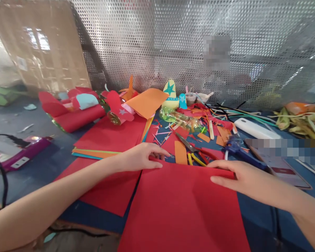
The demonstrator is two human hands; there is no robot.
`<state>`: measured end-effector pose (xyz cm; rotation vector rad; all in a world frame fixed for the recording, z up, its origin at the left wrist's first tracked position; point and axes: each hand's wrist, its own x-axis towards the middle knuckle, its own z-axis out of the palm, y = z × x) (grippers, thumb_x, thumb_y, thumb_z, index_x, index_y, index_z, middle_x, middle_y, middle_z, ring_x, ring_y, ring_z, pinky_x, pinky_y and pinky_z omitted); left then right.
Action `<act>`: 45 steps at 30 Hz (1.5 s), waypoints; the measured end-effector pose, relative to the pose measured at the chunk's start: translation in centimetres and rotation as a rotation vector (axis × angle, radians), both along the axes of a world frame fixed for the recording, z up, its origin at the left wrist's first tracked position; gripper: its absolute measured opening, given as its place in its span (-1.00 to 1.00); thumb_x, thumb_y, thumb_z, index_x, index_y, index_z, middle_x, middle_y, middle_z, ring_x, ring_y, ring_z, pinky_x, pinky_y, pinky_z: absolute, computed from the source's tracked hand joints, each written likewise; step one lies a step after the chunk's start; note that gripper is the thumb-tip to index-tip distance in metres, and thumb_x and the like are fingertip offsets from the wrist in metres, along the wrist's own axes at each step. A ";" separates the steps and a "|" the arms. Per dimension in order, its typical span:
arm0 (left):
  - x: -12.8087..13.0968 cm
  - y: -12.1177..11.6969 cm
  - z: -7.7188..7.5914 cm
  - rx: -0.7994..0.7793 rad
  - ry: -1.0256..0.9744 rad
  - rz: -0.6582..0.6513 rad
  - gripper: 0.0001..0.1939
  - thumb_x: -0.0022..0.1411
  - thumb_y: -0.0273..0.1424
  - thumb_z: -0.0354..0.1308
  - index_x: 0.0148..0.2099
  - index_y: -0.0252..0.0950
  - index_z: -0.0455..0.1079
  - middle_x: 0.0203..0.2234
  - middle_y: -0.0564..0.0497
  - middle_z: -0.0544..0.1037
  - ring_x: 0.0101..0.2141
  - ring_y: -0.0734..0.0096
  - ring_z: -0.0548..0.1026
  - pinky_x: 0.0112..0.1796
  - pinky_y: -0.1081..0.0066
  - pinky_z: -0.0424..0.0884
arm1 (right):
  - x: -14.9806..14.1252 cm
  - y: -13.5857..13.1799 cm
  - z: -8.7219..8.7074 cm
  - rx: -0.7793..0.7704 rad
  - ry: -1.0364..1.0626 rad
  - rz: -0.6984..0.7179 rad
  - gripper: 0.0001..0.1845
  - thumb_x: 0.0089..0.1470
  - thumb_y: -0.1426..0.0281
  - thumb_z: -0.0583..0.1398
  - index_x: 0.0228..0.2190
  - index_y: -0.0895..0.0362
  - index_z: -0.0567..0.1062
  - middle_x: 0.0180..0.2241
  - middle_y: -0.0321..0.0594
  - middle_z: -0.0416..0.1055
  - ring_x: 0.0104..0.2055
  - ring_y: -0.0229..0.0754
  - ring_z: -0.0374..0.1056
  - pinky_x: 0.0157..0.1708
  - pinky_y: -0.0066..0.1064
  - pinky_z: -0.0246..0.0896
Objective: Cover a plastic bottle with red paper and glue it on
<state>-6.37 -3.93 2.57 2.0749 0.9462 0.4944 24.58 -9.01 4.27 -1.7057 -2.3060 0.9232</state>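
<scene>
A large sheet of red paper [186,206] lies in front of me, its near part running out of view at the bottom. My left hand [149,157] grips its far left corner between thumb and fingers. At the far right corner my right hand [225,171] pinches the same sheet, thumb on top and fingers behind the edge. Just beyond the sheet are scissors [186,143] with red handles, a tool with yellow handles [196,160] and an orange paper strip [181,152]. More red sheets [105,185] lie under my left forearm.
Paper-covered bottle models [78,117] and a clear green bottle [181,119] stand behind. Paper scraps [160,134] litter the middle. A blue glue gun [244,154], a white-handled object [254,127] and a phone or tablet [286,168] lie right; a purple power strip [23,150] lies left.
</scene>
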 end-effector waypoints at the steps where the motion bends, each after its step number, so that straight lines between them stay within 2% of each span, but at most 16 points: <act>1: 0.1 -0.1 -0.1 0.002 -0.017 -0.007 -0.67 0.05 -0.46 0.23 -0.09 -0.17 0.56 -0.32 -0.01 0.61 -0.32 0.36 0.55 -0.27 0.49 0.46 | -0.2 -0.3 -0.1 0.054 -0.002 -0.033 -0.63 0.05 0.05 0.16 -0.17 -0.08 0.56 -0.14 -0.23 0.57 -0.13 0.05 0.49 -0.15 -0.20 0.39; 6: 0.4 -0.1 -0.4 0.033 -0.042 -0.074 -0.71 0.09 -0.46 0.20 -0.11 -0.17 0.58 -0.38 0.00 0.60 -0.38 0.42 0.53 -0.31 0.54 0.45 | -0.7 -2.6 -1.1 0.192 0.004 -0.129 -0.76 0.07 0.15 0.14 -0.30 -0.08 0.57 -0.29 -0.29 0.60 -0.29 -0.04 0.52 -0.28 -0.28 0.40; 11: 0.8 -0.6 -0.3 0.140 -0.017 -0.146 -0.79 0.14 -0.42 0.18 -0.19 -0.15 0.60 -0.32 -0.04 0.60 -0.31 0.36 0.54 -0.20 0.48 0.43 | -0.1 -5.0 -2.2 0.293 0.067 -0.145 -0.86 0.11 0.25 0.13 -0.37 -0.06 0.50 -0.26 -0.29 0.57 -0.22 -0.10 0.50 -0.22 -0.33 0.40; 14: 1.0 -1.2 -0.3 0.154 -0.007 -0.156 -0.79 0.16 -0.39 0.14 -0.25 -0.13 0.62 -0.32 -0.07 0.59 -0.29 0.31 0.53 -0.18 0.45 0.43 | -0.1 -6.1 -2.9 0.360 0.078 -0.172 -0.85 0.11 0.25 0.14 -0.30 -0.06 0.50 -0.23 -0.25 0.55 -0.21 -0.09 0.50 -0.25 -0.33 0.42; 20: 0.8 -1.4 -0.1 0.164 0.006 -0.127 -0.80 0.16 -0.37 0.15 -0.25 -0.11 0.61 -0.32 -0.06 0.59 -0.26 0.28 0.52 -0.15 0.43 0.41 | -0.7 -6.9 -3.5 0.507 0.117 -0.098 -0.82 0.17 0.30 0.08 -0.32 -0.05 0.50 -0.28 -0.20 0.53 -0.23 -0.11 0.50 -0.21 -0.33 0.41; 24: 0.5 0.0 1.0 0.200 -0.015 -0.090 -0.84 0.16 -0.39 0.16 -0.27 -0.16 0.57 -0.34 -0.02 0.60 -0.31 0.34 0.52 -0.21 0.46 0.40 | -0.3 -6.3 -2.7 0.455 0.086 -0.195 -0.80 0.16 0.21 0.08 -0.28 -0.05 0.48 -0.26 -0.22 0.56 -0.30 -0.07 0.52 -0.49 -0.39 0.38; 26: 0.4 0.8 1.6 0.206 -0.026 -0.018 -0.86 0.14 -0.40 0.16 -0.29 -0.18 0.55 -0.35 0.00 0.59 -0.35 0.37 0.51 -0.30 0.49 0.39 | -0.1 -5.4 -2.1 0.436 0.056 -0.245 -0.76 0.14 0.16 0.08 -0.25 -0.05 0.48 -0.24 -0.23 0.58 -0.36 -0.06 0.51 -0.56 -0.37 0.34; 29: 0.5 2.6 2.3 0.206 -0.041 0.064 -0.88 0.12 -0.40 0.16 -0.31 -0.21 0.54 -0.36 0.02 0.59 -0.38 0.40 0.49 -0.36 0.51 0.37 | -0.5 -3.3 -1.0 0.434 0.057 -0.240 -0.76 0.12 0.19 0.08 -0.26 -0.02 0.48 -0.23 -0.21 0.59 -0.41 -0.06 0.50 -0.43 -0.31 0.38; 31: 0.7 4.2 2.8 0.244 -0.037 0.102 -0.88 0.11 -0.42 0.17 -0.31 -0.22 0.53 -0.38 0.03 0.59 -0.36 0.38 0.50 -0.31 0.49 0.38 | -1.1 -1.3 -0.1 0.446 0.047 -0.220 -0.76 0.11 0.24 0.08 -0.24 0.00 0.47 -0.22 -0.17 0.59 -0.29 -0.01 0.52 -0.30 -0.27 0.38; 33: 1.1 6.4 3.3 0.314 -0.025 0.162 -0.88 0.09 -0.46 0.18 -0.31 -0.25 0.54 -0.39 0.03 0.60 -0.34 0.38 0.52 -0.25 0.48 0.39 | -1.8 1.2 0.7 0.487 0.015 -0.219 -0.71 0.12 0.30 0.08 -0.12 0.03 0.44 -0.22 -0.14 0.59 -0.15 0.05 0.50 -0.20 -0.23 0.35; 36: 1.8 10.4 4.2 0.416 -0.017 0.270 -0.87 0.07 -0.53 0.18 -0.30 -0.31 0.53 -0.36 0.00 0.61 -0.31 0.37 0.54 -0.19 0.47 0.41 | -2.6 5.5 1.6 0.610 0.015 -0.166 -0.66 0.12 0.41 0.07 -0.05 0.08 0.40 -0.18 -0.13 0.56 -0.11 0.02 0.48 -0.13 -0.23 0.30; 41: 2.5 16.4 4.5 0.514 0.014 0.338 -0.79 0.06 -0.58 0.13 -0.24 -0.35 0.51 -0.32 -0.04 0.60 -0.28 0.36 0.55 -0.18 0.42 0.45 | -3.3 11.9 1.8 0.697 0.008 -0.164 -0.70 0.05 0.56 0.07 -0.19 0.08 0.47 -0.18 -0.18 0.56 -0.15 -0.05 0.48 -0.11 -0.25 0.29; 43: 2.6 17.7 4.2 0.557 0.051 0.351 -0.79 0.04 -0.59 0.13 -0.26 -0.34 0.51 -0.37 -0.03 0.60 -0.31 0.33 0.56 -0.19 0.36 0.46 | -3.4 13.6 1.4 0.708 0.012 -0.178 -0.72 0.04 0.58 0.08 -0.23 0.10 0.48 -0.20 -0.15 0.57 -0.18 -0.06 0.49 -0.14 -0.27 0.30; 45: 2.7 18.2 3.8 0.617 0.082 0.346 -0.80 0.07 -0.56 0.12 -0.27 -0.32 0.52 -0.32 -0.04 0.60 -0.22 0.27 0.55 -0.08 0.27 0.43 | -3.5 14.8 0.9 0.714 0.020 -0.184 -0.73 0.05 0.58 0.08 -0.25 0.09 0.48 -0.22 -0.18 0.57 -0.19 -0.08 0.49 -0.16 -0.31 0.32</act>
